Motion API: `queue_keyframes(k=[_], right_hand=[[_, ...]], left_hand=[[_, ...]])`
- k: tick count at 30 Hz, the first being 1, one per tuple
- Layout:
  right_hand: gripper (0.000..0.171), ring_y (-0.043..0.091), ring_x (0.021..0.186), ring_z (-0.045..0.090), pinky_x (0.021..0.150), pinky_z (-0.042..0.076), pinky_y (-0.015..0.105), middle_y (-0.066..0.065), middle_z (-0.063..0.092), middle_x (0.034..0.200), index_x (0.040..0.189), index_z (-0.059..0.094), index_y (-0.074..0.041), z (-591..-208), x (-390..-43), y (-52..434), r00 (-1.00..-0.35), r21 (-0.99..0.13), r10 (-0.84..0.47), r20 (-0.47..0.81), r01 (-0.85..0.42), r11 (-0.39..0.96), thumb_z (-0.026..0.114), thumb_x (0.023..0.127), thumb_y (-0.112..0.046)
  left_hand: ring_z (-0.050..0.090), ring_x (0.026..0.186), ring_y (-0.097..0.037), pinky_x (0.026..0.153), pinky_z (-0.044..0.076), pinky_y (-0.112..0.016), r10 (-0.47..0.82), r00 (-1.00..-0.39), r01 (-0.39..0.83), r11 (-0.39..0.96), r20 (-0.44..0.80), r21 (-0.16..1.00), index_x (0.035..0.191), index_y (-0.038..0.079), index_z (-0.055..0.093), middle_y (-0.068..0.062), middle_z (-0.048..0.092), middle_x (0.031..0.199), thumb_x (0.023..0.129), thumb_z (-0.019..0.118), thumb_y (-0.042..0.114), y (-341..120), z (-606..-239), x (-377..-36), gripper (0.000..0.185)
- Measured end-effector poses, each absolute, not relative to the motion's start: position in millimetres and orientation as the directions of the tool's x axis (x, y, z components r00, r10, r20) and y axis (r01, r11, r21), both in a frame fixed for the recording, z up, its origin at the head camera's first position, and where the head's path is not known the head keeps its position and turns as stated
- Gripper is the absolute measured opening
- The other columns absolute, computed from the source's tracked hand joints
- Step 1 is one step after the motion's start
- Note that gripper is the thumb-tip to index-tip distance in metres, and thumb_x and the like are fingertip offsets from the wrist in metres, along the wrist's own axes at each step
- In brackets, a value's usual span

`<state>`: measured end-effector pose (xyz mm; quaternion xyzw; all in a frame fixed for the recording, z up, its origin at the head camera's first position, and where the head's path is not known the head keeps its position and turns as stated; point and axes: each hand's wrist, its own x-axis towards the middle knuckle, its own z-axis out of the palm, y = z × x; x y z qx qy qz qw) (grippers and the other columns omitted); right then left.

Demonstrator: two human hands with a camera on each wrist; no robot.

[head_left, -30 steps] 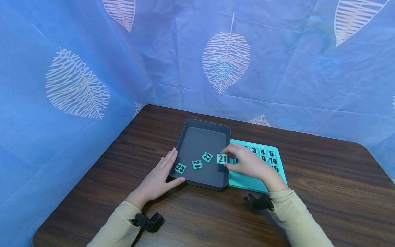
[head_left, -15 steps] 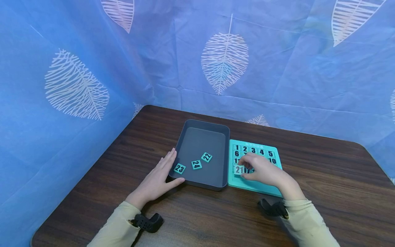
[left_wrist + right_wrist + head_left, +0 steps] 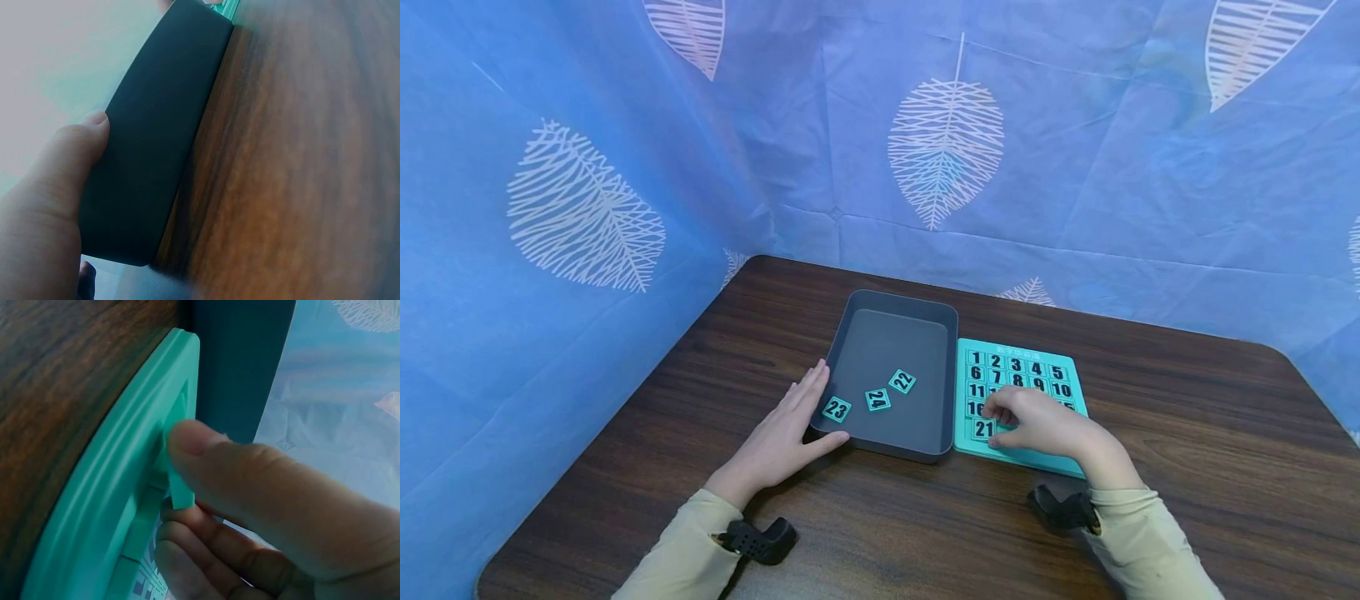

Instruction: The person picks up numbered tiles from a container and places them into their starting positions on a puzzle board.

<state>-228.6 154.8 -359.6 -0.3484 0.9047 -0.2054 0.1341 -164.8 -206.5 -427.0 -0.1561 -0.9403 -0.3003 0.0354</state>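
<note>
Small square teal tile numbered 21 (image 3: 983,429) sits at the near left corner of the teal plastic number board (image 3: 1071,371), in the bottom row just below the 16. Right hand (image 3: 1037,423) is on it: thumb and curled fingers pinch the tile's edges. The right wrist view shows the thumb (image 3: 206,447) pressed over a thin teal edge tilted inside the board's raised frame, so the tile looks not fully seated.

Judged handling: light, stiff, thin plastic, smooth-faced and likely slippery; best taken by opposite edges with fingertips, since a flat face offers little hold once it lies flush.

Right forearm comes in low from the near right, wrist near the wooden table (image 3: 1187,467).

Left hand (image 3: 782,437) lies flat, fingers straight along the left wall of the dark grey rectangular tray (image 3: 891,333), thumb at the near corner. Loose tiles 22 (image 3: 902,382), 24 (image 3: 877,399) and 23 (image 3: 837,409) lie inside.
</note>
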Motion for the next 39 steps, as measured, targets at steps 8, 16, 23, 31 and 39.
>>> queue_keyframes(k=[8,16,23,31,39], right_hand=[[0.03,0.015,0.082,0.056,0.07,0.05,0.031,-0.001,0.061,0.097,0.105,0.067,-0.005,-362.6,-230.0,153.7,-0.737,-0.469,-0.669,-0.1,-0.558,0.685,0.077,0.081,-0.019],[0.026,0.014,0.078,0.053,0.067,0.048,0.031,-0.002,0.059,0.091,0.1,0.066,-0.007,-365.7,-231.2,152.3,-0.734,-0.451,-0.676,-0.071,-0.58,0.678,0.078,0.08,-0.019],[0.024,0.014,0.075,0.05,0.065,0.046,0.03,-0.003,0.057,0.087,0.095,0.065,-0.009,-365.8,-231.9,150.5,-0.735,-0.46,-0.674,-0.07,-0.576,0.676,0.079,0.079,-0.019],[0.024,0.015,0.076,0.052,0.065,0.047,0.03,-0.003,0.057,0.086,0.093,0.064,-0.009,-365.6,-232.2,149.5,-0.741,-0.469,-0.667,-0.077,-0.563,0.68,0.081,0.077,-0.018],[0.025,0.015,0.076,0.053,0.066,0.048,0.03,-0.003,0.058,0.086,0.094,0.065,-0.009,-367.5,-233.0,150.0,-0.741,-0.467,-0.667,-0.074,-0.565,0.68,0.081,0.077,-0.017]], left_hand=[[0.008,0.145,-0.02,0.115,0.014,-0.045,0.273,-0.947,0.319,0.765,0.167,0.559,0.155,0.016,0.009,0.003,0.004,0.16,0.09,0.056,0.057,-206.6,-426.7,-164.9,0.091],[0.008,0.145,-0.02,0.115,0.014,-0.045,0.273,-0.947,0.321,0.765,0.17,0.558,0.155,0.016,0.009,0.002,0.004,0.16,0.09,0.057,0.056,-206.8,-427.2,-164.9,0.09],[0.007,0.145,-0.019,0.115,0.013,-0.044,0.271,-0.95,0.311,0.77,0.157,0.557,0.155,0.016,0.008,0.004,0.003,0.16,0.089,0.056,0.058,-206.8,-427.1,-165.2,0.091],[0.007,0.145,-0.019,0.115,0.013,-0.044,0.268,-0.951,0.31,0.772,0.158,0.556,0.155,0.015,0.01,0.006,0.002,0.159,0.089,0.057,0.056,-206.3,-427.3,-165.6,0.09],[0.007,0.145,-0.019,0.115,0.013,-0.045,0.266,-0.951,0.308,0.771,0.158,0.557,0.155,0.016,0.01,0.004,0.003,0.16,0.09,0.057,0.056,-206.5,-427.5,-165.6,0.09]])
